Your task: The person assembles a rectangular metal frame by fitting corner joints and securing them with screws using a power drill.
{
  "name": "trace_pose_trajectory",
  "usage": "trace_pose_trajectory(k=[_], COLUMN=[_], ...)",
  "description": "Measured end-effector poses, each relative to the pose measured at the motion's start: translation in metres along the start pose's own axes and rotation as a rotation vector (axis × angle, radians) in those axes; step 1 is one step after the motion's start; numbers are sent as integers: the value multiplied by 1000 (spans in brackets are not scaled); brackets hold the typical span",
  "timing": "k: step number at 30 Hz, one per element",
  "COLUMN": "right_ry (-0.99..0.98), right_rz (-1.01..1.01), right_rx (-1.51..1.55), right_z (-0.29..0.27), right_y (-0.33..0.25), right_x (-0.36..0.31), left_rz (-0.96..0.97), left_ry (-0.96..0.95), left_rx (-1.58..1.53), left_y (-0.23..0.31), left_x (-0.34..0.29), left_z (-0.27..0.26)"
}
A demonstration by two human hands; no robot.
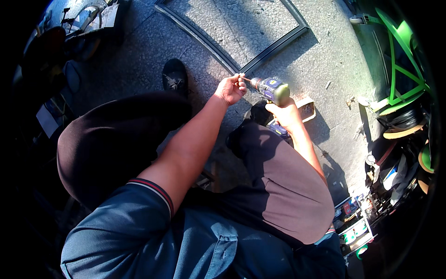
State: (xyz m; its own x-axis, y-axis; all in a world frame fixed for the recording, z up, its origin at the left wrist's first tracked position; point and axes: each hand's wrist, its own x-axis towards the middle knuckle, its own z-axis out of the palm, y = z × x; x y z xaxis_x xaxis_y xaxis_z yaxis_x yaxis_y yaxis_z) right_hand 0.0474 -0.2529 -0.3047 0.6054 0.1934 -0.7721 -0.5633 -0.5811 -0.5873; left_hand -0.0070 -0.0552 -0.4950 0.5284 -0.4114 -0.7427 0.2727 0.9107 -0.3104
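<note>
My right hand (286, 114) grips the handle of a cordless drill (273, 89), whose body is dark blue with a yellowish-green back end. A long thin bit reaches left from its chuck toward the near corner of a dark metal frame (272, 50) lying on the ground. By that corner, my left hand (229, 90) is closed, with thumb and fingertips pinched together at the tip of the bit. Whatever the pinch holds is too small to make out. The drill's battery end hangs beside my right knee.
A small open box (308, 109) stands on the rough concrete floor (339, 88) right of the drill. Green metal stands (395, 83) and cable spools (403, 130) line the right side. Tools and parts crowd a rack (357, 232) at lower right. My shoe (175, 79) is left of the frame.
</note>
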Motion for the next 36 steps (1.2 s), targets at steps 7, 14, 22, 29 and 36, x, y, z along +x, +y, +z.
trace_pose_trajectory(k=[7,14,22,29,36], right_ry=[136,168,133,72,-31], right_rz=[-73,-6,-73,-11,111], right_rx=[-283,-399,-489,-640,-833], right_z=[12,24,25,25,21], right_y=[14,-15,-16,-54,-119], right_x=[11,9,19,30,48], left_rz=[25,76,68,91,230], left_ry=[201,269,257,278,590], left_rx=[38,68,89,151,1210], left_y=[-6,-4,-3,1,7], left_x=[21,20,22,25,4], left_z=[12,18,16,2,13])
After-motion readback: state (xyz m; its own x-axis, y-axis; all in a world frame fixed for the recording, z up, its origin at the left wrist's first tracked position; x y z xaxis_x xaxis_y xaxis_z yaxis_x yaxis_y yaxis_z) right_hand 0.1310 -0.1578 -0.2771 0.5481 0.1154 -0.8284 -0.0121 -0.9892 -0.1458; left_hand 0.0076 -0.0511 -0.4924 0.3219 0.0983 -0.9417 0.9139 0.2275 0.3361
